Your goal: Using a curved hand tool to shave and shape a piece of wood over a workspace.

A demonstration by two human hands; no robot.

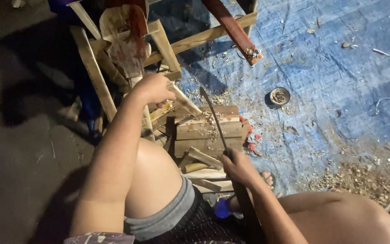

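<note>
Bare knees frame the lower edge while the right hand (pixel 239 168) grips a long blade (pixel 213 118) and the left hand (pixel 155 88) clasps a wooden stick (pixel 183 102) at centre.

Left hand (pixel 155 88): arm stretched forward over the raised left knee, fingers curled shut in a grip, knuckles up. Right hand (pixel 236 168): forearm angled in from lower right, fist closed tight, thumb side up, held low between both bare knees.
</note>
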